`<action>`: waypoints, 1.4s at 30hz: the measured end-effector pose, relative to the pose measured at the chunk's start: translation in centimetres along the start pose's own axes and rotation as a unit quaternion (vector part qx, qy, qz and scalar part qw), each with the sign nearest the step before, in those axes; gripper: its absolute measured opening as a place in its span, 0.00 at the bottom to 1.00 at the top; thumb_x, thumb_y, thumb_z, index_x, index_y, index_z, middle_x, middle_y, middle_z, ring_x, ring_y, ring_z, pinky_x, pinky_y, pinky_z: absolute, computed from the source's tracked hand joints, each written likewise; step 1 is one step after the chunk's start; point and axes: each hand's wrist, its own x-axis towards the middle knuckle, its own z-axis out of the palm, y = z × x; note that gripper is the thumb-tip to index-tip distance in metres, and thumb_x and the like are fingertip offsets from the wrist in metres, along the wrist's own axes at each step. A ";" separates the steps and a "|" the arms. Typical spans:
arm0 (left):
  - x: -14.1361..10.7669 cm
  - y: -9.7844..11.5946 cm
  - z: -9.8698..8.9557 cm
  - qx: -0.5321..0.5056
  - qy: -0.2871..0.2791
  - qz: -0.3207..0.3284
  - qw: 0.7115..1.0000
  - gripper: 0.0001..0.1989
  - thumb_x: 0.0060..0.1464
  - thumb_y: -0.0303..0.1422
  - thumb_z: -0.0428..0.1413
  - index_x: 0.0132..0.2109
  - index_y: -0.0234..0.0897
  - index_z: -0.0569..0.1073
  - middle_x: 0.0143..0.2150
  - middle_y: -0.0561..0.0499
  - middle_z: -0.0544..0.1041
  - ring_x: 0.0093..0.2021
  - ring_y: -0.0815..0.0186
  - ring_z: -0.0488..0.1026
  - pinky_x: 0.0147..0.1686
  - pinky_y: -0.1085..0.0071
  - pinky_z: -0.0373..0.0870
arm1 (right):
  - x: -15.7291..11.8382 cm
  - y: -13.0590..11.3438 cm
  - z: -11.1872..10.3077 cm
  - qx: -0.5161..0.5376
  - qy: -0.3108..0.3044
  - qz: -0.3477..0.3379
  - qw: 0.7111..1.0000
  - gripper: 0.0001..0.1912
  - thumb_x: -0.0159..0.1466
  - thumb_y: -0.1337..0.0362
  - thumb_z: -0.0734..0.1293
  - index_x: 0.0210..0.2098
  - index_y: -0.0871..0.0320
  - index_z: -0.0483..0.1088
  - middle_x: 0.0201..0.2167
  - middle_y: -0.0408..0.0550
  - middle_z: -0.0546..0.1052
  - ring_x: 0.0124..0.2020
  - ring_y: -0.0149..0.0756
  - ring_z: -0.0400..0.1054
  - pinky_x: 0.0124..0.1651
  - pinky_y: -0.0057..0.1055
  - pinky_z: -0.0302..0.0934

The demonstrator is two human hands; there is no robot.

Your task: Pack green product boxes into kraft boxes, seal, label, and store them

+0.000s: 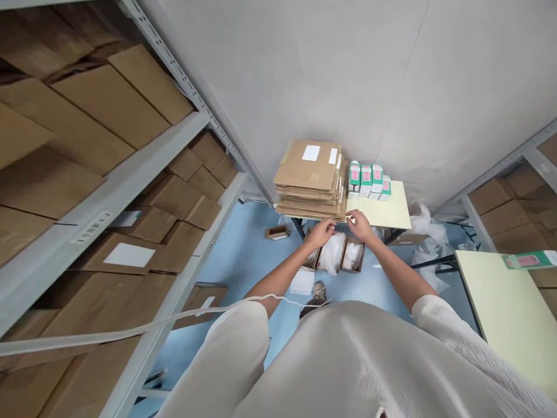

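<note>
One cardboard stack (307,174) lay just beyond the curled fingers (331,222), left hand (322,232) nearer than right hand (361,226); I couldn't tell whether either gripped.

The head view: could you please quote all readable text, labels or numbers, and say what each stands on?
No text reads clearly.
Upper shelf label: characters too blurred.
Lower shelf label: too small.
White labels on the cardboard stack and a shelved carton: nothing legible.
Green-and-white boxes beside the stack: print too small.
Green-and-white box at far right: print too blurred.
</note>
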 end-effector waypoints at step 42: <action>12.7 -6.4 -20.3 0.381 0.031 0.130 0.915 0.34 0.68 0.21 0.44 0.77 0.43 0.65 0.76 0.42 0.69 0.77 0.56 0.63 0.79 0.46 0.50 | 20.6 -10.5 5.0 -0.279 -0.061 -0.129 0.950 0.29 0.79 0.61 0.56 0.76 0.60 0.63 0.73 0.61 0.69 0.72 0.54 0.60 0.73 0.50 0.48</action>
